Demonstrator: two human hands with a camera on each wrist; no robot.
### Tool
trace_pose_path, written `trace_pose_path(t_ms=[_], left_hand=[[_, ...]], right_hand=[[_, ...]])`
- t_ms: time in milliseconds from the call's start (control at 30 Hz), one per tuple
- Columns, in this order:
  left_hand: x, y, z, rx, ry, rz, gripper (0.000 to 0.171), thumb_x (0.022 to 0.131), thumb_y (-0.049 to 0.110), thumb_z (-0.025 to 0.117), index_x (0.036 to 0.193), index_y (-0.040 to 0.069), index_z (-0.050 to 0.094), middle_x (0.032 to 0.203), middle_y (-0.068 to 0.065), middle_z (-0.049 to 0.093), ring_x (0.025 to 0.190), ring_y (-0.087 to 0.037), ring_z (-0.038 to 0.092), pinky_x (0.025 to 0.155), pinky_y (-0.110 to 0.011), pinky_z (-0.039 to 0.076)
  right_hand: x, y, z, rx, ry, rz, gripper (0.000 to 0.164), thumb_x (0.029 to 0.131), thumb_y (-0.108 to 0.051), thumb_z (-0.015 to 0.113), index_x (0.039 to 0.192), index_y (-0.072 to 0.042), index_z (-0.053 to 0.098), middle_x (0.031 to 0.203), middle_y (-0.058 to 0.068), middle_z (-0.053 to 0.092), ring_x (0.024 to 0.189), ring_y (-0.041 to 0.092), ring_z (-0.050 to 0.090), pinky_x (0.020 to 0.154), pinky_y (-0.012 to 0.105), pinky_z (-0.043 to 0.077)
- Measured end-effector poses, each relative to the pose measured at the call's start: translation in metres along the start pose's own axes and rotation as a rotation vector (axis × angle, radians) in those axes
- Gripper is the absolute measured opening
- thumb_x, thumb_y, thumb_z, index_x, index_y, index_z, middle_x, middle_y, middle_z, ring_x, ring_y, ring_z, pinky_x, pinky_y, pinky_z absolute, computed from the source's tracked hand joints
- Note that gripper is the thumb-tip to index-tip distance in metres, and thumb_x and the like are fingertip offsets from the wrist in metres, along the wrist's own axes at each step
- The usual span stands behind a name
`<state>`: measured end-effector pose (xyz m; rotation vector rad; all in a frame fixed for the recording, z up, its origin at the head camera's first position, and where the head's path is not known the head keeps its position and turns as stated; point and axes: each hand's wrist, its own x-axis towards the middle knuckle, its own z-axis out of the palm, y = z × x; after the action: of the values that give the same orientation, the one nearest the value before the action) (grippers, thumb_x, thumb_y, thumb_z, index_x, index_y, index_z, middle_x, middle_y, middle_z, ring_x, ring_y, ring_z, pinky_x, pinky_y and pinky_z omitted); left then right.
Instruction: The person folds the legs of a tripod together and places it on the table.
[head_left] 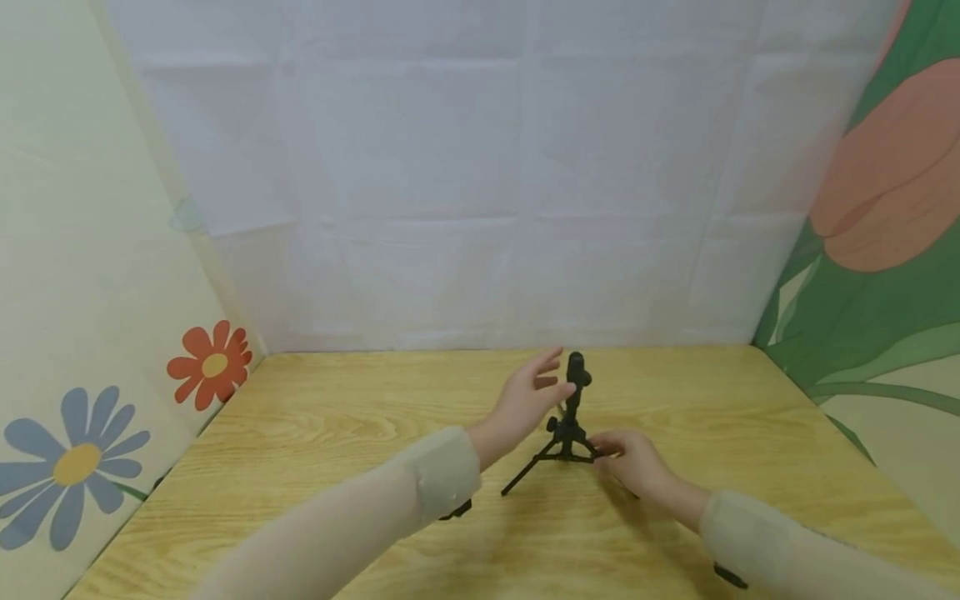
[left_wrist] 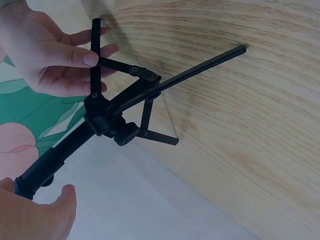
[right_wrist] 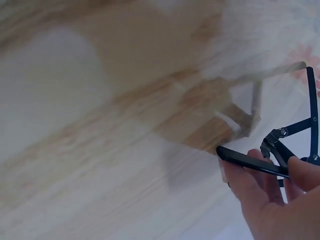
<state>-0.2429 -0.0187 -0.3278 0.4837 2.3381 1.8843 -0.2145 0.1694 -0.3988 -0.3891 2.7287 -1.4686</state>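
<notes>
A small black tripod [head_left: 567, 429] stands on the wooden table with its legs spread and its column rising. At the top of the column is my left hand [head_left: 522, 400], its fingers apart and fairly straight. The left thumb overlaps the column in the head view. In the left wrist view, that hand [left_wrist: 42, 217] shows only in part at the column's upper end. Lower down, my right hand [head_left: 637, 467] pinches one tripod leg [right_wrist: 252, 162] between thumb and fingers. Dark knobs [left_wrist: 126, 133] sit where the column meets the legs.
The table [head_left: 337, 417] has a light wood grain. Behind it hangs a creased white sheet [head_left: 420, 167]. Flower-patterned panels stand on both sides, with a red flower [head_left: 213, 365] at left and a large pink bloom [head_left: 892, 175] at right.
</notes>
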Motion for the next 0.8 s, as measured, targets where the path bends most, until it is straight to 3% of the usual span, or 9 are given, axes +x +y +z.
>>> trace_pose_path(t_ms=[300, 500, 633, 800], left_hand=[[0.009, -0.001, 0.004, -0.026, 0.005, -0.003, 0.056, 0.095, 0.020, 0.065, 0.147, 0.021, 0.044, 0.144, -0.012, 0.046, 0.126, -0.030, 0.049, 0.099, -0.050, 0.043], [0.012, 0.000, 0.007, -0.029, -0.024, 0.003, 0.057, 0.094, 0.021, 0.067, 0.147, 0.023, 0.044, 0.145, -0.009, 0.045, 0.126, -0.027, 0.049, 0.095, -0.047, 0.047], [0.014, 0.001, 0.009, -0.032, -0.031, 0.019, 0.053, 0.094, 0.018, 0.067, 0.144, 0.021, 0.049, 0.142, -0.011, 0.048, 0.121, -0.027, 0.054, 0.091, -0.048, 0.050], [0.017, -0.001, 0.010, -0.007, -0.022, 0.051, 0.045, 0.094, 0.015, 0.067, 0.137, 0.015, 0.056, 0.130, -0.012, 0.057, 0.117, -0.029, 0.056, 0.091, -0.047, 0.050]], right_hand=[[0.006, 0.003, -0.004, -0.025, -0.066, -0.008, 0.028, 0.084, 0.009, 0.067, 0.111, 0.014, 0.063, 0.109, 0.026, 0.065, 0.094, 0.034, 0.063, 0.072, 0.036, 0.057], [0.010, 0.003, -0.009, -0.052, -0.143, -0.006, 0.031, 0.085, 0.006, 0.067, 0.114, 0.015, 0.062, 0.110, 0.027, 0.065, 0.097, 0.035, 0.063, 0.078, 0.043, 0.055], [0.014, 0.004, -0.012, -0.040, -0.200, -0.029, 0.030, 0.084, 0.007, 0.066, 0.112, 0.017, 0.061, 0.102, 0.025, 0.067, 0.089, 0.031, 0.066, 0.076, 0.044, 0.055], [0.018, 0.006, -0.018, 0.007, -0.295, 0.006, 0.032, 0.087, 0.006, 0.064, 0.116, 0.017, 0.058, 0.083, 0.016, 0.068, 0.072, 0.020, 0.062, 0.062, 0.033, 0.052]])
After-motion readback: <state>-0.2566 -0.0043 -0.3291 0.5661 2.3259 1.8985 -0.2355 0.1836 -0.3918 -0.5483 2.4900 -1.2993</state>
